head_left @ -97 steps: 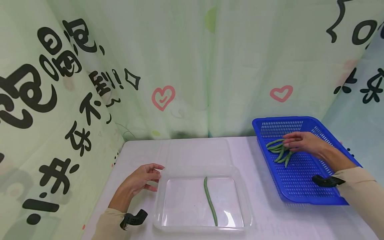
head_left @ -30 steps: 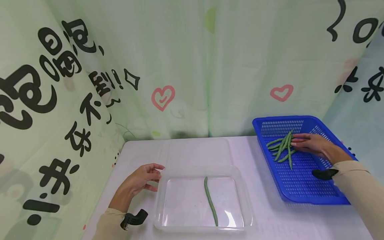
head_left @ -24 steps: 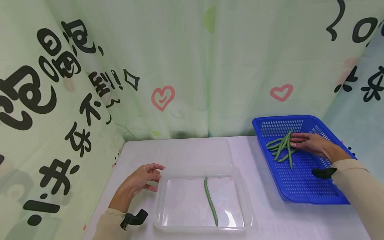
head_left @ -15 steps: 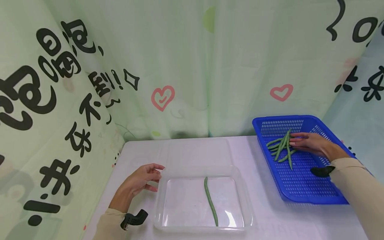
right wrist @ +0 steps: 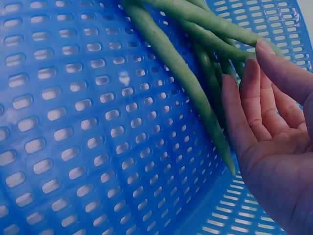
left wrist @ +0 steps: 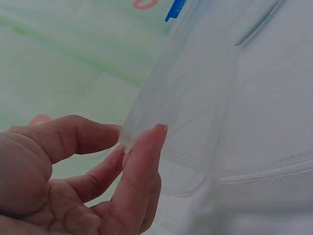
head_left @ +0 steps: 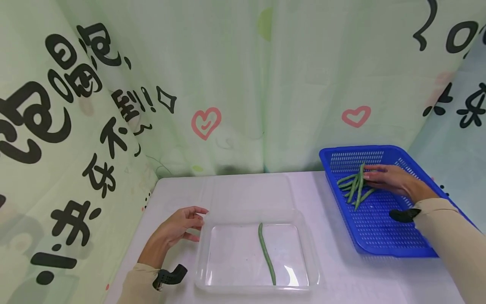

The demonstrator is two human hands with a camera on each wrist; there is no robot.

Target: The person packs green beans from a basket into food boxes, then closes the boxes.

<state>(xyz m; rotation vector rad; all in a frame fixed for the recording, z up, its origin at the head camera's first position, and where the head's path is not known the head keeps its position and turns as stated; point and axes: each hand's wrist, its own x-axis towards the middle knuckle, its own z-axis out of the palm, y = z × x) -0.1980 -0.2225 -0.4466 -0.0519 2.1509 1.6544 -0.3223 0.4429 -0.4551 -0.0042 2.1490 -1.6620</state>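
Observation:
My left hand (head_left: 181,223) pinches the left rim of a clear plastic container (head_left: 228,257), thumb and fingers on either side of it in the left wrist view. One green bean (head_left: 267,253) lies lengthwise inside, right of the middle. Over at the right, my right hand (head_left: 395,179) reaches into a blue plastic basket (head_left: 398,255). Its thumb and forefinger pinch a green bean (right wrist: 215,23) by one end, close over the other beans. Several more green beans (head_left: 344,182) lie in a loose pile under and beside the fingertips, partly hidden by the held one.
A white cloth (head_left: 243,192) covers the table. The basket's raised wall stands to the right of the container, with a strip of cloth between them. Printed pale green curtains (head_left: 288,84) hang behind and to the left.
My right hand has picked at the pile and now pinches one bean, drifting slightly left and up with it. The left hand and the container have stayed put.

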